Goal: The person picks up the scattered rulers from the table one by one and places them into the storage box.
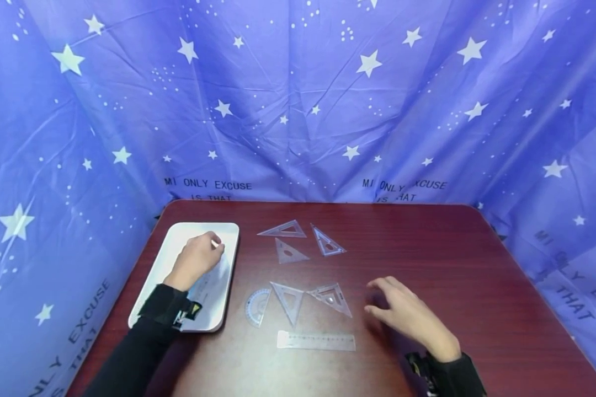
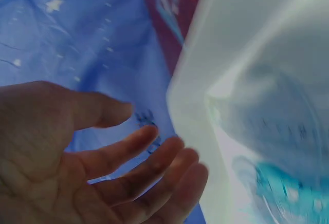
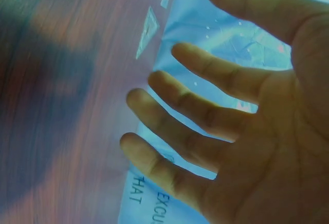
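Note:
Over the white tray [image 1: 160, 270], my left hand [image 1: 196, 257] hovers palm inward; its fingers are loosely bent, with nothing between them in the left wrist view. Below it in the tray lies a clear plastic bag [image 2: 293, 188] with teal print, partly hidden by the hand and wrist. My right hand [image 1: 407, 311] is held above the table's right half, fingers spread and holding nothing. Nearest to it is a clear set square [image 1: 341, 304]. Left of that are another set square [image 1: 280, 296], a semicircular protractor [image 1: 258, 309] and a short clear ruler [image 1: 318, 342].
Farther back on the dark red table [image 1: 402, 242] lie more clear set squares, one at the back [image 1: 299, 232], one nearer [image 1: 282, 256] and a bluish one [image 1: 323, 242] to their right. A purple starry curtain [image 1: 298, 110] encloses the table's back and sides.

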`<action>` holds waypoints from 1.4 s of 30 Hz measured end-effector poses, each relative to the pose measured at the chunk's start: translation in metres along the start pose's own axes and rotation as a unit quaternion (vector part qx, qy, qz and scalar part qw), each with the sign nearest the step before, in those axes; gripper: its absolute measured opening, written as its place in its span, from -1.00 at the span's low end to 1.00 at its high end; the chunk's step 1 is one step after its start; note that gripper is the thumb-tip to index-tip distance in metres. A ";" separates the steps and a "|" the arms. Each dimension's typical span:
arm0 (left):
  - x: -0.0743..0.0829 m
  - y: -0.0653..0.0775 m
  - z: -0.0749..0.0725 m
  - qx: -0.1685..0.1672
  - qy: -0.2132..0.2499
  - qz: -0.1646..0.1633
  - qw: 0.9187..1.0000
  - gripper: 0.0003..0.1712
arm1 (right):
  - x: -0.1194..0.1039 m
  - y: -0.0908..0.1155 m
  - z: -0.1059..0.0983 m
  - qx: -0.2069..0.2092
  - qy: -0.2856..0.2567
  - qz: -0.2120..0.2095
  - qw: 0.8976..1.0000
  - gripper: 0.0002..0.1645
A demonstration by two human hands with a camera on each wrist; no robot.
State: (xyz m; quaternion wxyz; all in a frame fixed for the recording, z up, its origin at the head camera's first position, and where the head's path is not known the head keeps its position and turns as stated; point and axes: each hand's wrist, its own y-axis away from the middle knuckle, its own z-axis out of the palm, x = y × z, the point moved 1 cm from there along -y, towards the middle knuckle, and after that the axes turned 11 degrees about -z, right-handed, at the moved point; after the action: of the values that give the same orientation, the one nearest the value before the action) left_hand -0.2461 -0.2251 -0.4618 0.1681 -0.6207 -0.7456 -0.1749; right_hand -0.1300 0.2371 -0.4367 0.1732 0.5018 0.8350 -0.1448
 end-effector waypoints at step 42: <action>0.086 0.111 0.010 0.077 0.197 0.068 0.975 -0.48 | -0.067 -0.011 0.078 -0.014 0.101 -0.157 0.982 -0.61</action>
State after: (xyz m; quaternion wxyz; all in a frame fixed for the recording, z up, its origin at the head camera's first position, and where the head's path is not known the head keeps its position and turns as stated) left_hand -0.1516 -0.1273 -0.4246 0.3706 -0.6083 -0.6652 -0.2239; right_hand -0.0995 0.1467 -0.4767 0.0700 0.3741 0.9186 -0.1066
